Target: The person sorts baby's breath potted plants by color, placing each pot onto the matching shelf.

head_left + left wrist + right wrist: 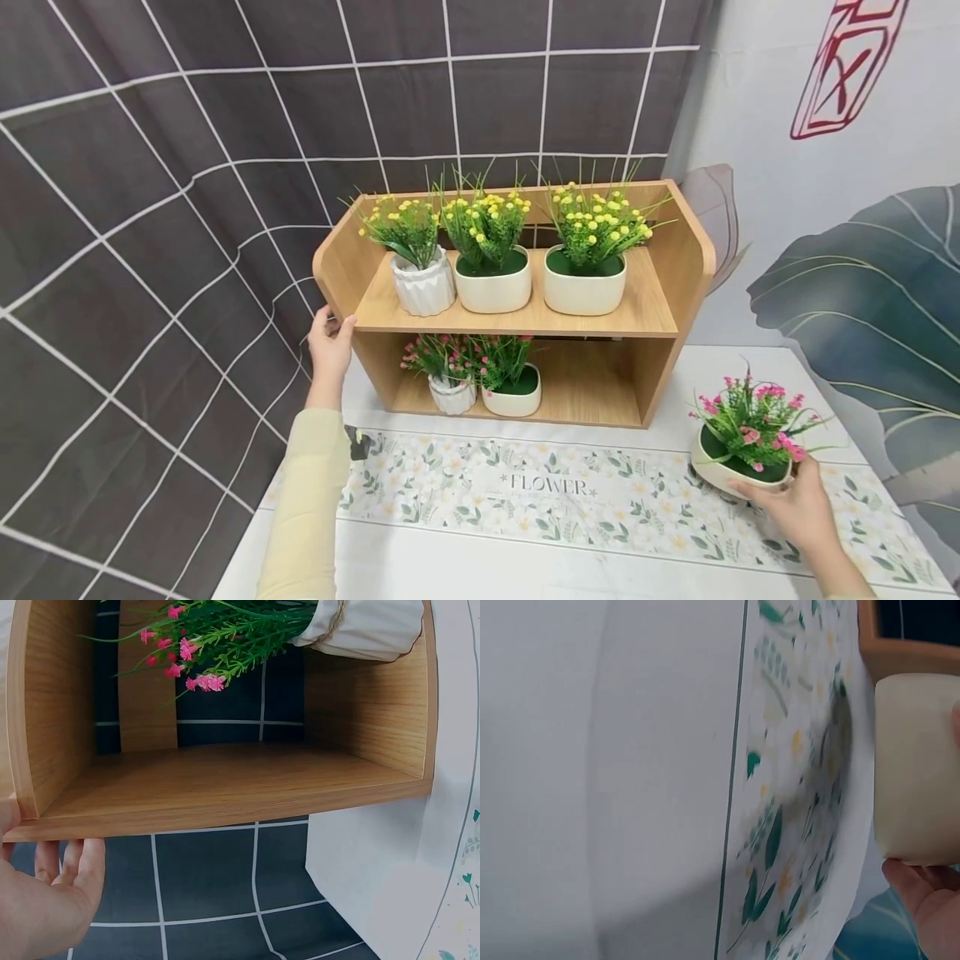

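Observation:
My right hand point(798, 504) grips a cream oval pot point(731, 475) of pink flowers point(757, 421) at the right of the table; the right wrist view shows the pot's smooth side point(915, 772) with fingers at its bottom edge. My left hand point(330, 342) holds the left side of a two-tier wooden shelf point(480, 327) at its middle board. In the left wrist view its fingers point(90, 874) curl against the outer face of the shelf's side panel point(225, 799). The lower tier bears a white fluted pot point(453, 396) and a cream oval pot point(512, 403), both with pink flowers.
On the upper tier stand a white fluted pot point(423, 287) and two cream oval pots point(495, 292), all with yellow flowers. A floral mat point(480, 500) lettered FLOWER lies before the shelf. A dark gridded curtain point(150, 292) hangs at the left and behind.

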Demonstrator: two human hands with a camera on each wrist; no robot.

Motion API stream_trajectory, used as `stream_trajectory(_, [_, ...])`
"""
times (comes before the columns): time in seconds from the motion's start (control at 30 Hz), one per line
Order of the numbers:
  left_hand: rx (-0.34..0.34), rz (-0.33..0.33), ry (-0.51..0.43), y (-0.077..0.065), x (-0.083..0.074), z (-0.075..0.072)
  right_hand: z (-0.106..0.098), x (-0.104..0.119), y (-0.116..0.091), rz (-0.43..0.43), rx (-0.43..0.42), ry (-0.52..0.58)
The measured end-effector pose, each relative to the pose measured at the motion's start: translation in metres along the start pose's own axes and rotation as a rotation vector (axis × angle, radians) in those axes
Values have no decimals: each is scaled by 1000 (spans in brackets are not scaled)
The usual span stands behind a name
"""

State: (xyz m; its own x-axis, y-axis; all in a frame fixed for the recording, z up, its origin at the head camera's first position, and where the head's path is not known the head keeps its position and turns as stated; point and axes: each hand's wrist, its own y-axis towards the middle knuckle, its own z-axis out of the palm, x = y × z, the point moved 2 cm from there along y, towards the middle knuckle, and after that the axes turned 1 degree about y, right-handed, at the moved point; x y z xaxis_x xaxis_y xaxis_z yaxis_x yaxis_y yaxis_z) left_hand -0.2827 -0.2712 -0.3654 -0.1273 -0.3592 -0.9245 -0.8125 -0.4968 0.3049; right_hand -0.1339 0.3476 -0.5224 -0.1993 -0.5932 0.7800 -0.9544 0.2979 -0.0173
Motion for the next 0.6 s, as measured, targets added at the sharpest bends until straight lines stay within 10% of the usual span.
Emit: stream_trajectory(0.6, [18, 0, 2, 1, 2, 1, 23, 42, -22, -215, 46, -39])
